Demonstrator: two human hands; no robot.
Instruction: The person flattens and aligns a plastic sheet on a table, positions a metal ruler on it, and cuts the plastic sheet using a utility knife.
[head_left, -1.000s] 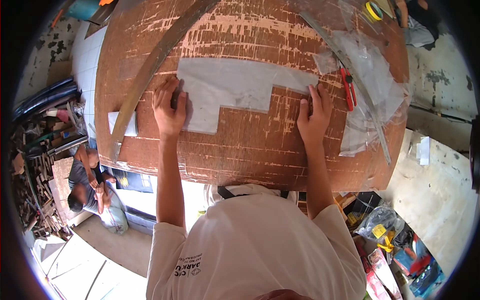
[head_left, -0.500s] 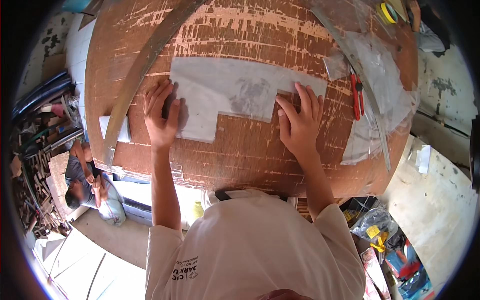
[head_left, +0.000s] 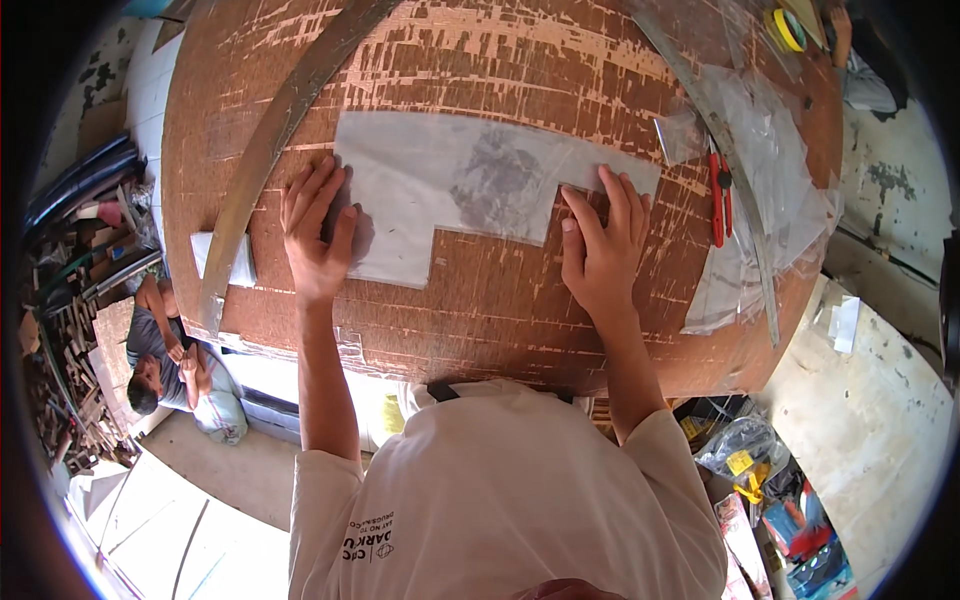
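A translucent plastic sheet (head_left: 400, 190) with notches cut from its near edge lies flat on the scratched brown wooden table (head_left: 480, 300). Its middle carries a dark, wrinkled patch. My left hand (head_left: 318, 225) rests at the sheet's left edge, thumb held away from the fingers. At the right end my right hand (head_left: 605, 240) lies with fingers spread, fingertips touching the sheet near its right notch. Neither hand grips anything. To the right of my right hand is a red utility knife (head_left: 718, 200), beside a long metal strip (head_left: 745, 200).
Another long metal strip (head_left: 280, 140) crosses the table's left side, over a small white piece (head_left: 240, 258). Crumpled clear plastic (head_left: 770, 150) covers the right side. A yellow tape roll (head_left: 788, 30) lies at the far right. Someone in dark clothing (head_left: 160, 350) sits at lower left.
Both hands keep nearly the same places on the sheet. The whole view has shifted slightly; nothing has been picked up or let go.
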